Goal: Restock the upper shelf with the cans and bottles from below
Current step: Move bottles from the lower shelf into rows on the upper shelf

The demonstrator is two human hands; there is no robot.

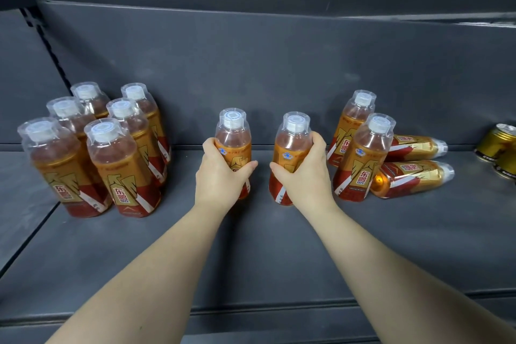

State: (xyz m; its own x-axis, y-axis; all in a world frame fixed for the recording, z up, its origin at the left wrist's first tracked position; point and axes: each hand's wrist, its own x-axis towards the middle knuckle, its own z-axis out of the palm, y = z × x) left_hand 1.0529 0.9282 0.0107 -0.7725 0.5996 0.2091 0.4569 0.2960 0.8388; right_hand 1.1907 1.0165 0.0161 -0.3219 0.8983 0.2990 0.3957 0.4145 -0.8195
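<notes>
Left grip [220,173] is clenched round the waist of the first bottle [233,137], with the thumb across the label. The right grip [307,176] clasps the second bottle [293,142] the same way. Both stand upright near the middle of the grey shelf [279,246], slightly apart. I cannot tell whether their bases rest on it or sit just off it, nor whether this is the upper or the lower shelf.

A tight cluster of six bottles [97,153] stands to the left. To the right are two upright bottles [363,153], with two fallen bottles [413,176] lying beside them. Gold cans [499,142] sit at the far right edge.

Moving a pair at once looks workable with this hold. A mid-body hold seems firmer than the clear cap shrouds, which would probably slip. The bottles should go straight up before going sideways. The right one's upright neighbour is near, and a knock could tip it onto the fallen ones, which may roll. Bases should land flat with labels forward, close against a standing row.
</notes>
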